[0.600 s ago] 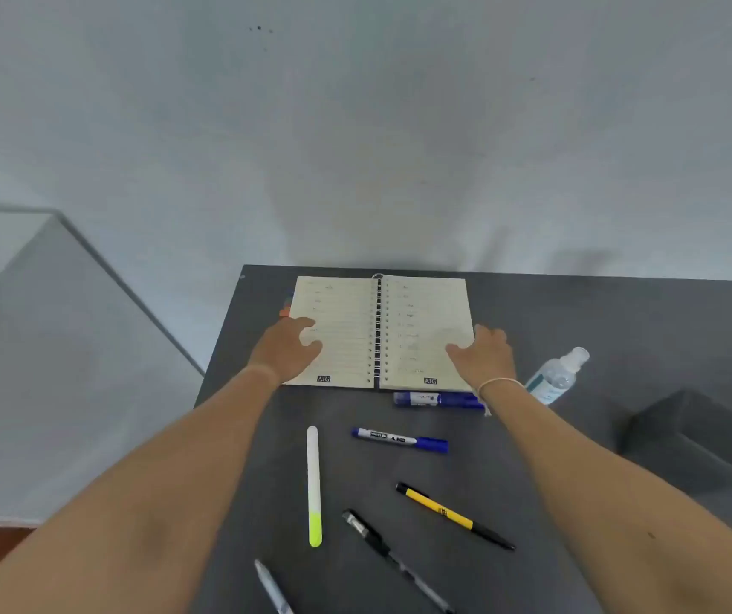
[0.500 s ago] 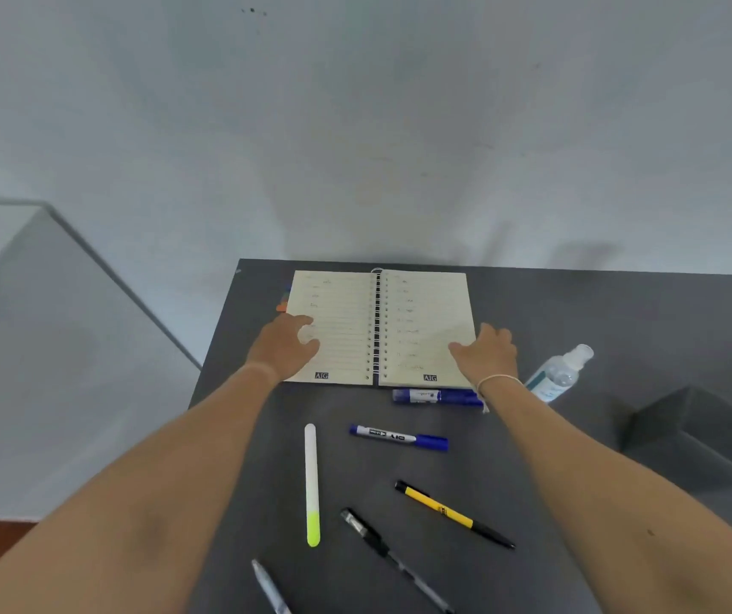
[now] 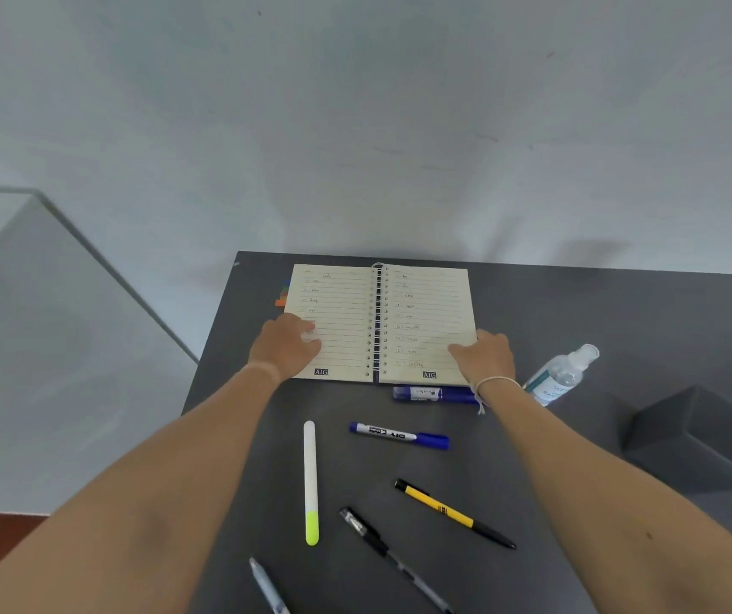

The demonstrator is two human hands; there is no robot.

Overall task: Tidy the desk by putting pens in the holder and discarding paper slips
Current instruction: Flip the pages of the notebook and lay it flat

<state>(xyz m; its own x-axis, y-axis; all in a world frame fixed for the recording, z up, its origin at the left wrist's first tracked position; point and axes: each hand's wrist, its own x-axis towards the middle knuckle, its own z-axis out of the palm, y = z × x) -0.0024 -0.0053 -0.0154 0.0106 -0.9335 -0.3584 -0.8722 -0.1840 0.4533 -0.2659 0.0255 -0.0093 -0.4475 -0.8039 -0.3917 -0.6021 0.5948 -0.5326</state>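
Two bare forearms reach fwd from bottom corners, converging slightly. Left hand lies palm down, fingers loosely curled, thumb side toward the centre. Right hand also palm down, its fingers bent w/ tips pointing inward toward left hand. A thin pale band circles the right wrist. Neither hand grips anything.
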